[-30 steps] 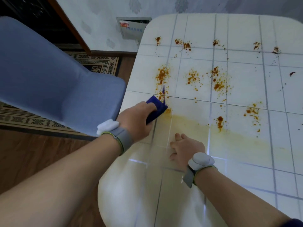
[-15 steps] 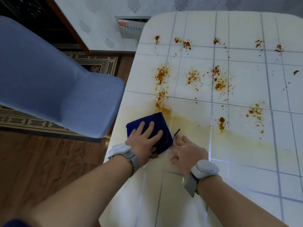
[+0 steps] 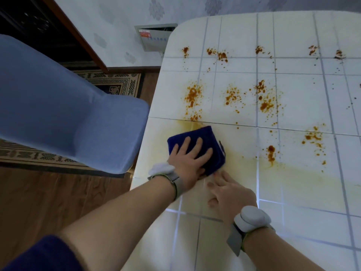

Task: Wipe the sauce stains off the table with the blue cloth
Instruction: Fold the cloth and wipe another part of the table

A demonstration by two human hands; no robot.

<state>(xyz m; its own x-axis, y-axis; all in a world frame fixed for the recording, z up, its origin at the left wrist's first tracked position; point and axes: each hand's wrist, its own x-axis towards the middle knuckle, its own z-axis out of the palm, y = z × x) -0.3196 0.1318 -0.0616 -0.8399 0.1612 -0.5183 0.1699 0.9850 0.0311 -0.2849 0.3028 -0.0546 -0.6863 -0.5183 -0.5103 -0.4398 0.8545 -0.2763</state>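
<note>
Nearest, the right hand (image 3: 228,190) lies flat on the table (image 3: 312,222), fingers loosely spread, its fingertips just beside the blue cloth (image 3: 207,137). The cloth is a dark blue folded pad near the table's left edge, lying on a pale yellow smear. The left hand (image 3: 188,160) presses flat on it, fingers spread, gripping nothing. Beyond, orange-brown sauce stains (image 3: 192,96) speckle the tiles toward the far edge. No containers show.
</note>
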